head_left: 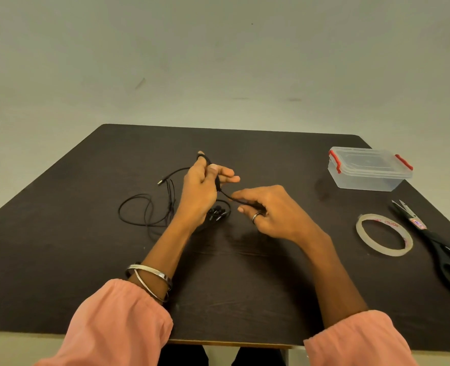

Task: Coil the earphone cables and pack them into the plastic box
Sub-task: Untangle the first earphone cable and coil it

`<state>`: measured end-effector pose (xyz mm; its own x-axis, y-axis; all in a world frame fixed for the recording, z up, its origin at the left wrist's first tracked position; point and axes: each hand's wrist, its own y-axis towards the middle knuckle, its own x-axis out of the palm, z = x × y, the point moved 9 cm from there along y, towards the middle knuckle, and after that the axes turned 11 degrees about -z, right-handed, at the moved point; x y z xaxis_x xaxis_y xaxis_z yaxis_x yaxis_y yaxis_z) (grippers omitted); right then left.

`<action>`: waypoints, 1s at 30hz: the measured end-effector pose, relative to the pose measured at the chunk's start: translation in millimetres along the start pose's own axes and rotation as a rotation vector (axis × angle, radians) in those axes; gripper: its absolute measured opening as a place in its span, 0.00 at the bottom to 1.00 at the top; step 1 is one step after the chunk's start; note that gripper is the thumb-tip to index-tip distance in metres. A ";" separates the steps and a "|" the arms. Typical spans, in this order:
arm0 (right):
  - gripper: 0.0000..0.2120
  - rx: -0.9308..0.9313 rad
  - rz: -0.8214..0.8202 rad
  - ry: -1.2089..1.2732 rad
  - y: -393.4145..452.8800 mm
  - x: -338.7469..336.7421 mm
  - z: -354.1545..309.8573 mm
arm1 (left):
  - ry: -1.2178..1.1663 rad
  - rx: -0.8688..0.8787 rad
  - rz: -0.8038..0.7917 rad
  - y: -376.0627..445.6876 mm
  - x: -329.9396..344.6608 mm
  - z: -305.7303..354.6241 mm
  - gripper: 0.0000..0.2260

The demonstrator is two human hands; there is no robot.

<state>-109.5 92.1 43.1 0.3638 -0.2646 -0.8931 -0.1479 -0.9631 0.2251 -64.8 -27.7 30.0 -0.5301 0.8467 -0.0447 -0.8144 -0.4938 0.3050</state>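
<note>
My left hand (201, 187) is raised over the middle of the dark table (245, 286) with a black earphone cable (217, 182) wound around its fingers and thumb. A strand runs from there to my right hand (268, 210), which pinches it between thumb and fingers. A second black earphone cable (144, 210) lies in loose loops on the table to the left, its jack plug (161, 182) pointing left. Black earbuds (217, 213) lie under my left hand. The clear plastic box (369, 170) with red clips stands lidded at the far right.
A roll of clear tape (384, 235) lies flat at the right. Black-handled scissors (435, 244) lie beside it near the table's right edge. A pale wall rises behind the table. Pink sleeves and metal bangles (149, 278) cover my forearms.
</note>
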 end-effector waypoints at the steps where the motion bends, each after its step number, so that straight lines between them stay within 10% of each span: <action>1: 0.13 0.000 0.032 0.002 -1.0 -3.7 0.8 | 0.109 0.025 -0.008 0.1 -0.2 1.6 0.10; 6: 0.03 0.054 0.289 0.058 -15.5 -39.2 14.5 | 0.628 0.119 -0.296 -3.0 29.6 7.6 0.14; 11: 0.11 0.140 0.460 0.342 -37.4 -65.1 36.8 | 0.462 -0.019 -0.629 -18.5 60.5 -2.3 0.13; 25: 0.09 0.344 0.726 0.576 -68.9 -81.9 83.4 | 0.154 -0.086 -0.581 -18.3 45.8 2.3 0.23; 30: 0.05 0.512 0.765 0.528 -77.6 -76.2 99.3 | 0.065 -0.084 -0.435 -8.1 32.5 -2.8 0.12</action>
<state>-217.1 192.0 55.1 0.3451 -0.8980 -0.2728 -0.8313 -0.4274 0.3553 -76.1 3.2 23.4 -0.1452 0.9663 -0.2125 -0.9799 -0.1108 0.1659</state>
